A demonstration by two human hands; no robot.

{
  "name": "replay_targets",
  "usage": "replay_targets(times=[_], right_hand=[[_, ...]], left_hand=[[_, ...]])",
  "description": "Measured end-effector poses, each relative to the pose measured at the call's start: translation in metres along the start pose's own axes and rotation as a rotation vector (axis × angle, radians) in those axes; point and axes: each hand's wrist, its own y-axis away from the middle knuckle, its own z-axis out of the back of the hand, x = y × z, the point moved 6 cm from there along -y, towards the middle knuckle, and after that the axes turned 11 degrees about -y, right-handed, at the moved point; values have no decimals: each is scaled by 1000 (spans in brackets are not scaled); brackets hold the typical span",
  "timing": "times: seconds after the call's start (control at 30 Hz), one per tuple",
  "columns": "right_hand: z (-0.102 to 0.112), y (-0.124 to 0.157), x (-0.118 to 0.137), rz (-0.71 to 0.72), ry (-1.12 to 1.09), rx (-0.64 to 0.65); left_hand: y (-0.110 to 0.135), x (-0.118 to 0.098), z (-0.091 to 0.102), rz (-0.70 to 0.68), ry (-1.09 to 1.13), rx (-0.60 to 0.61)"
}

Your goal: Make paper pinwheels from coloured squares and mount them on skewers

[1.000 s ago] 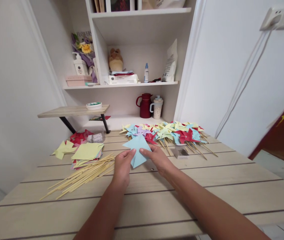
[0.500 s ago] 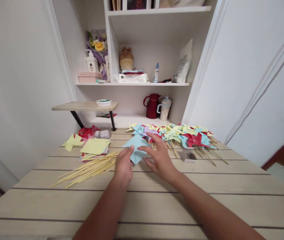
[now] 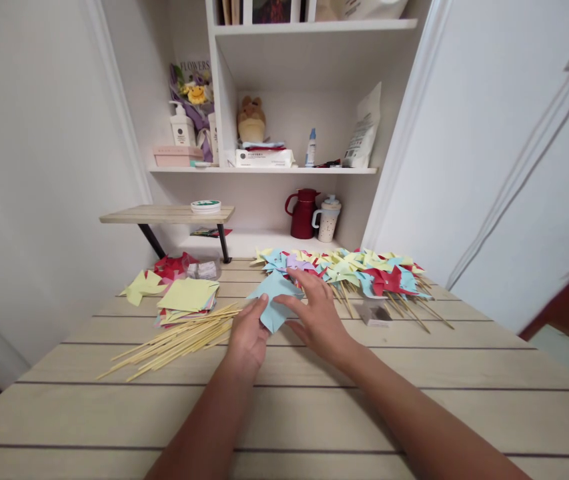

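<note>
A light blue folded paper sheet (image 3: pixel 273 299) lies on the wooden table (image 3: pixel 284 407) in front of me. My left hand (image 3: pixel 247 337) pinches its lower left edge between thumb and fingers. My right hand (image 3: pixel 317 315) lies flat over the sheet's right side, fingers stretched out and pressing on it. A bundle of thin bamboo skewers (image 3: pixel 177 340) lies just left of my left hand.
A heap of finished paper pinwheels (image 3: pixel 349 270) on sticks lies behind my hands. Stacked coloured paper squares (image 3: pixel 187 297) and red cut pieces (image 3: pixel 171 265) sit at the left. A small clear box (image 3: pixel 377 311) is at the right. Shelves hold a red jug (image 3: pixel 302 213) and a mug (image 3: pixel 327 219).
My right hand has let go of its pinch on the blue paper and spread flat over it. The left hand keeps its hold. The camera view has shifted slightly.
</note>
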Motion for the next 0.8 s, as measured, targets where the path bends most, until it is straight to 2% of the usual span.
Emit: replay_targets(times=[0.1, 0.27, 0.47, 0.8], right_hand=[[-2, -1, 4, 33, 2, 6], [6, 0, 5, 57, -86, -156], [6, 0, -8, -88, -270, -224], [7, 1, -28, -374, -471, -244]], left_hand=[[0, -1, -1, 17, 30, 4], [2, -2, 0, -4, -16, -21], [6, -7, -3, -77, -74, -3], [8, -10, -3, -102, -158, -33]])
